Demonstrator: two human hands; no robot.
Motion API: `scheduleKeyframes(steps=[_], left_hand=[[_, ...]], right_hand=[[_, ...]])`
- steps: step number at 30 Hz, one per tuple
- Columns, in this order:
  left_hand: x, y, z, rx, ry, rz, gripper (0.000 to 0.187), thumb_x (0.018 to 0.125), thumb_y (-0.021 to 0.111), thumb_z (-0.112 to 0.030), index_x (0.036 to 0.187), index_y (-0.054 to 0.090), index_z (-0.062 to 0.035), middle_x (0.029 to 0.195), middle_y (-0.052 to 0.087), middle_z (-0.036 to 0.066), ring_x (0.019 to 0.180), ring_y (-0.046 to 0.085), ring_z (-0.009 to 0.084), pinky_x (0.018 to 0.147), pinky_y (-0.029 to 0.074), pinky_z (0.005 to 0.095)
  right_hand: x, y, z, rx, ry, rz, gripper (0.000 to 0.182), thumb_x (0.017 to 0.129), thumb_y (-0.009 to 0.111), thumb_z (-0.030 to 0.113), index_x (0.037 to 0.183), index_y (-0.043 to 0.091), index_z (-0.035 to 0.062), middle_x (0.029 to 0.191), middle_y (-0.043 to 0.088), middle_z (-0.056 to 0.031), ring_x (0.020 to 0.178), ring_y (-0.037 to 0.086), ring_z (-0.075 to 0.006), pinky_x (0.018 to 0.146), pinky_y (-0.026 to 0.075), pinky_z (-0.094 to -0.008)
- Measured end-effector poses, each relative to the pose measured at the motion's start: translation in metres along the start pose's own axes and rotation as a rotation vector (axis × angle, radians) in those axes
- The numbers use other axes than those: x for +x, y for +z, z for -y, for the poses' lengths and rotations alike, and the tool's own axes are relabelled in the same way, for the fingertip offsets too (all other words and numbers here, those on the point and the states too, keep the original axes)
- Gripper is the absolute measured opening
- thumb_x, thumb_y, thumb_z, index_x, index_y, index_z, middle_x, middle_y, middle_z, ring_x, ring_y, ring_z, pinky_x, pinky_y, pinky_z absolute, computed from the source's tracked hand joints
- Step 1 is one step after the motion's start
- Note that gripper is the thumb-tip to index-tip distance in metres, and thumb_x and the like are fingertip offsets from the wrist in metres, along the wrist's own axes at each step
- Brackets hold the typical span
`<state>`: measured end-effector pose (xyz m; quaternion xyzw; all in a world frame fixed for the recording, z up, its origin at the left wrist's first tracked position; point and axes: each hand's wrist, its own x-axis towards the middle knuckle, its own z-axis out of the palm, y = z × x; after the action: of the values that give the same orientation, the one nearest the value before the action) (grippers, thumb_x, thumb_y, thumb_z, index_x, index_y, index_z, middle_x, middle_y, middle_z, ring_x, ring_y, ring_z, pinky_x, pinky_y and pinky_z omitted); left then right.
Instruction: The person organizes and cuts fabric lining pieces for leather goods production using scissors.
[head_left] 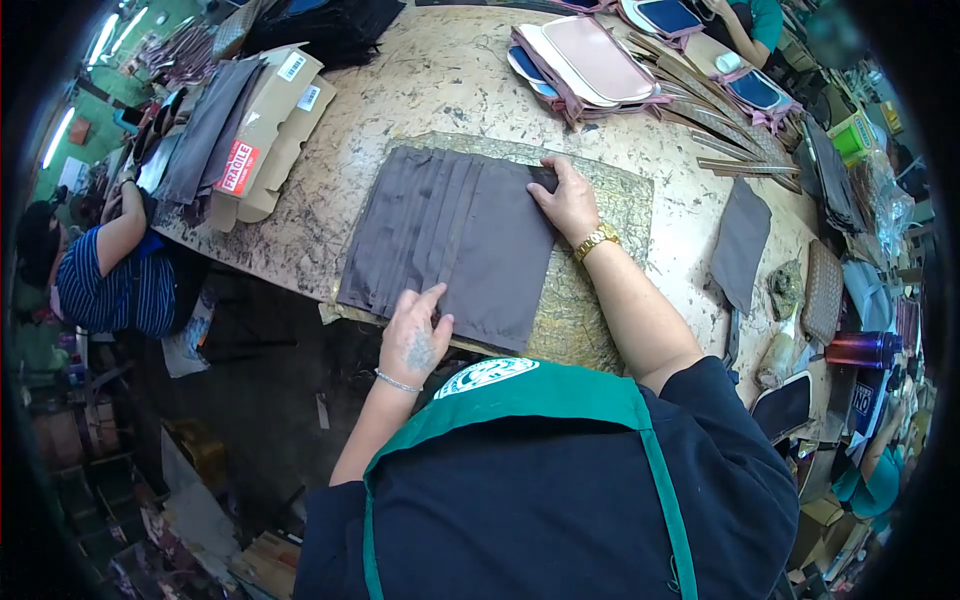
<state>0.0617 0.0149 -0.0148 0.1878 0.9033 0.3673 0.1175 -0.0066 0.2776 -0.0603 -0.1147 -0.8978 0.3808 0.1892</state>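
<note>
Dark fabric panels [500, 250], long sides running up-frame, are touched at upper right by the half-curled right hand [568, 203], at bottom by the loosely open left hand [415, 332]; right-hand grip cannot be told.

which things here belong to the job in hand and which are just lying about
In the job:
dark fabric pieces, touched by left hand and right hand
mat, beneath the fabric

Apparently lying about:
cardboard box
pink-edged panels
purple bottle

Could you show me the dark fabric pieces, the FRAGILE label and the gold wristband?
Dark fabric pieces [455, 245]: head view, middle of the overlapping row.
FRAGILE label [237, 168]: head view, middle of its face.
Gold wristband [598, 241]: head view, middle of the band.
</note>
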Motion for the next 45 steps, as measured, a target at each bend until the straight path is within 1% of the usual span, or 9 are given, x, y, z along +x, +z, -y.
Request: scheduleKeyframes(steps=[6,16,18,27,34,36,38,42,45], left_hand=[[0.020,0.003,-0.045,0.531,0.397,-0.176,0.050,0.076,0.060,-0.033,0.121,0.047,-0.0146,0.130,0.034,0.013,0.121,0.029,0.0342,0.089,0.034,0.0518],[0.069,0.065,-0.037,0.658,0.373,0.196,0.062,0.080,0.046,-0.050,0.134,0.028,-0.0254,0.143,0.014,0.008,0.131,0.008,0.0340,0.090,0.014,0.0692],[0.069,0.067,-0.034,0.656,0.396,0.216,0.062,0.081,0.045,-0.051,0.134,0.028,-0.0254,0.143,0.013,0.008,0.131,0.008,0.0340,0.091,0.014,0.0691],[0.070,0.066,-0.036,0.647,0.368,0.212,0.061,0.082,0.043,-0.052,0.134,0.028,-0.0244,0.143,0.014,0.007,0.131,0.008,0.0334,0.092,0.012,0.0689],[0.078,0.043,-0.045,0.426,0.327,0.222,0.059,0.084,0.044,-0.047,0.132,0.033,-0.0148,0.139,0.022,0.015,0.129,0.015,0.0360,0.094,0.018,0.0627],[0.086,0.030,-0.050,0.076,0.647,-0.030,0.054,0.086,0.047,-0.039,0.126,0.039,-0.0029,0.130,0.035,0.021,0.122,0.029,0.0382,0.097,0.026,0.0498],[0.089,0.026,-0.070,-0.133,0.607,0.002,0.048,0.087,0.048,-0.034,0.118,0.046,0.0025,0.123,0.044,0.019,0.116,0.039,0.0351,0.095,0.031,0.0380],[0.096,0.060,-0.094,-1.008,-0.401,0.626,0.045,0.089,0.043,-0.039,0.116,0.046,-0.0035,0.111,0.054,0.011,0.099,0.053,0.0219,0.082,0.042,0.0322],[0.107,0.084,-0.089,-1.034,-0.502,0.613,0.035,0.090,0.043,-0.035,0.109,0.048,-0.0055,0.101,0.057,0.009,0.083,0.056,0.0183,0.074,0.044,0.0299]], right_hand=[[0.001,0.002,-0.002,0.004,-0.009,-0.001,0.037,0.069,0.066,0.019,0.100,0.053,0.0057,0.091,0.060,-0.0158,0.088,0.056,-0.0311,0.079,0.044,-0.0370],[0.004,-0.044,-0.020,0.017,-0.085,-0.290,0.043,0.069,0.070,0.024,0.103,0.053,0.0023,0.092,0.058,-0.0153,0.086,0.056,-0.0270,0.076,0.045,-0.0334],[0.006,-0.081,-0.052,-0.165,-0.004,-0.557,0.041,0.070,0.069,0.025,0.100,0.055,0.0012,0.089,0.058,-0.0151,0.082,0.056,-0.0271,0.076,0.044,-0.0337],[-0.038,-0.177,-0.133,-0.717,0.759,-0.345,0.038,0.074,0.061,0.030,0.100,0.055,0.0030,0.109,0.049,-0.0192,0.100,0.048,-0.0353,0.082,0.043,-0.0442],[-0.056,-0.193,-0.114,-0.644,0.364,-0.458,0.016,0.073,0.048,0.006,0.084,0.058,0.0005,0.086,0.057,-0.0170,0.086,0.053,-0.0316,0.073,0.045,-0.0387],[-0.071,-0.183,-0.083,-0.681,-0.063,-0.586,0.010,0.074,0.048,0.004,0.079,0.056,0.0031,0.079,0.054,-0.0142,0.079,0.052,-0.0310,0.067,0.045,-0.0394],[-0.091,-0.160,-0.042,-0.643,-0.176,-0.456,0.006,0.073,0.050,0.004,0.077,0.054,0.0049,0.074,0.050,-0.0119,0.072,0.050,-0.0290,0.063,0.045,-0.0373],[-0.140,-0.103,0.004,-0.555,-0.269,-0.135,0.008,0.068,0.053,0.006,0.076,0.052,0.0043,0.073,0.047,-0.0099,0.070,0.049,-0.0251,0.060,0.045,-0.0333],[-0.167,-0.077,0.004,-0.489,-0.276,-0.043,0.013,0.069,0.056,0.009,0.080,0.054,0.0039,0.074,0.047,-0.0098,0.070,0.049,-0.0261,0.062,0.044,-0.0334]])
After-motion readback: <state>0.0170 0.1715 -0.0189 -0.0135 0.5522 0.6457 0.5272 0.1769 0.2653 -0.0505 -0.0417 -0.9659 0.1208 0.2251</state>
